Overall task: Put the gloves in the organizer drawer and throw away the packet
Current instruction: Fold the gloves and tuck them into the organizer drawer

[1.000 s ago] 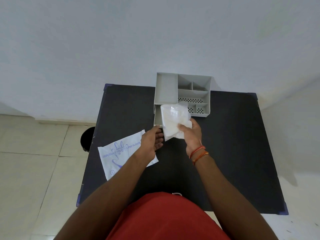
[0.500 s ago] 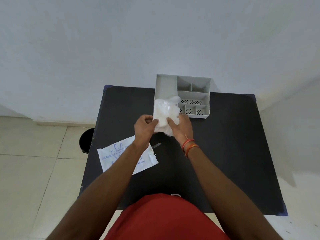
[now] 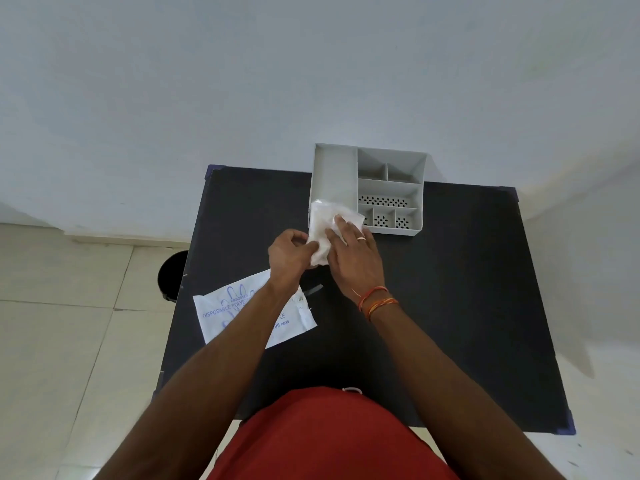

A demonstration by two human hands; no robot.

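Note:
A bundle of clear white gloves (image 3: 323, 225) lies at the front left of the grey organizer (image 3: 334, 171), over the spot where its drawer was open a second ago. The drawer itself is hidden under the bundle. My left hand (image 3: 289, 252) pinches the bundle's lower left edge. My right hand (image 3: 353, 252) lies flat on top of it, fingers spread, pressing down. The white glove packet (image 3: 221, 311) with blue print rests flat on the black table (image 3: 450, 289), partly under my left forearm.
A black bin (image 3: 171, 275) stands on the tiled floor just left of the table. The organizer's small compartments sit at the back right of my hands. A small dark strip (image 3: 313, 290) lies on the table beside the packet.
Both hands carried the glove bundle forward and down to the organizer's front. My right hand shifted from gripping it to pressing flat on top. The packet stayed put.

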